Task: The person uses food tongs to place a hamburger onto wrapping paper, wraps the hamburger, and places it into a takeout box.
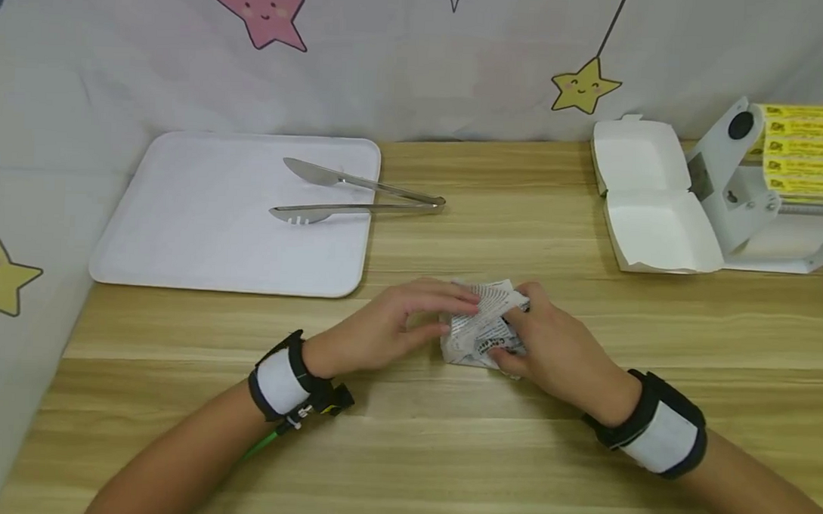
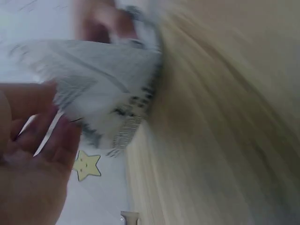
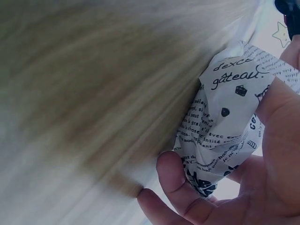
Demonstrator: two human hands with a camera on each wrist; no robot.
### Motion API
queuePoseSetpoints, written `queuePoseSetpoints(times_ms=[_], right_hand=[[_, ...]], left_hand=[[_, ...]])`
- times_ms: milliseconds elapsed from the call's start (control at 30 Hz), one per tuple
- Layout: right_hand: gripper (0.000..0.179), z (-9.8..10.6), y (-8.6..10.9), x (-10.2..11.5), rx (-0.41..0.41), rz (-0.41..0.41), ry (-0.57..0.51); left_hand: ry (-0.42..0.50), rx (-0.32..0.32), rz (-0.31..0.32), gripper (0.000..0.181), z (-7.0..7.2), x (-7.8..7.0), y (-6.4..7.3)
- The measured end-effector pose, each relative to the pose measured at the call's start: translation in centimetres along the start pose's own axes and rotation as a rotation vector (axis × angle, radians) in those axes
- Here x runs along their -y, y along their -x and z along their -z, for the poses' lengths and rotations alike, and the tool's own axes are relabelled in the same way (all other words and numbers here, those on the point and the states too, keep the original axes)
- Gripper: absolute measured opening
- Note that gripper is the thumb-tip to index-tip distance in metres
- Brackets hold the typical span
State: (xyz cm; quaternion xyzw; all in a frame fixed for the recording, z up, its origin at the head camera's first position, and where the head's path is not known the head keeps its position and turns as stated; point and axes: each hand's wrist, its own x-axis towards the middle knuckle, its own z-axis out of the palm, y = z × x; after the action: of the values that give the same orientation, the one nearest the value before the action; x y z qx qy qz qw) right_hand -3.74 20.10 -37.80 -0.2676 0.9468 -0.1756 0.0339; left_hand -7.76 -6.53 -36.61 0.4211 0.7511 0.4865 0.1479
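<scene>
A packet wrapped in printed paper (image 1: 480,336) lies on the wooden table between both hands, its black lettering showing and a loose flap pointing up. What is inside the wrap is hidden. My right hand (image 1: 563,351) grips the packet's right side; in the right wrist view its fingers (image 3: 180,180) curl around the folded end of the paper. From the left, my left hand (image 1: 389,324) reaches over with fairly straight fingers touching the top of the paper, thumb at its left side. In the left wrist view, those fingertips meet the edge of the raised flap (image 2: 93,70).
A white tray (image 1: 215,220) stands at the back left, with metal tongs (image 1: 406,208) lying across its right edge. At the back right are an opened white box (image 1: 660,228) and a dispenser holding a roll of yellow labels (image 1: 799,149). A curtain with stars hangs behind.
</scene>
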Motion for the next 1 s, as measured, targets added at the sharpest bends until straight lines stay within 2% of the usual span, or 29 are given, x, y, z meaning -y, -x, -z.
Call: queuePoseSetpoints(times_ms=[67,133,267,467,667,767,900,1000], right_hand=[[0.041,-0.2,0.0,-0.2,-0.014,0.029,0.004],[0.041,-0.3,0.1,-0.4,-0.034,0.064,0.008],[0.045,-0.3,0.2,-0.6,-0.047,0.098,0.008],[0.061,-0.2,0.1,-0.7,-0.019,0.056,-0.055],[0.063,0.0,0.1,-0.4,0.013,-0.038,-0.062],[0.077,0.2,0.0,-0.5,0.037,-0.087,-0.096],[0.109,1.1,0.1,-0.7,0.076,-0.14,-0.196],[0.117,2.0,0.5,-0.8,0.013,-0.128,-0.225]], left_hand=[[-0.157,-0.024,-0.052,0.036,-0.9,0.2,-0.5],[-0.278,-0.042,-0.063,0.035,-1.6,0.2,-0.8],[-0.412,-0.031,-0.022,0.036,-2.3,0.0,-1.4],[-0.47,0.028,0.072,0.044,-2.4,-0.1,-2.1],[-0.493,0.053,0.138,0.043,-2.4,-0.5,-2.6],[-0.499,0.068,0.163,0.041,-2.3,-0.7,-2.8],[-0.504,0.074,0.171,0.037,-2.1,-0.9,-3.1],[-0.505,0.073,0.171,0.035,-2.1,-1.1,-3.3]])
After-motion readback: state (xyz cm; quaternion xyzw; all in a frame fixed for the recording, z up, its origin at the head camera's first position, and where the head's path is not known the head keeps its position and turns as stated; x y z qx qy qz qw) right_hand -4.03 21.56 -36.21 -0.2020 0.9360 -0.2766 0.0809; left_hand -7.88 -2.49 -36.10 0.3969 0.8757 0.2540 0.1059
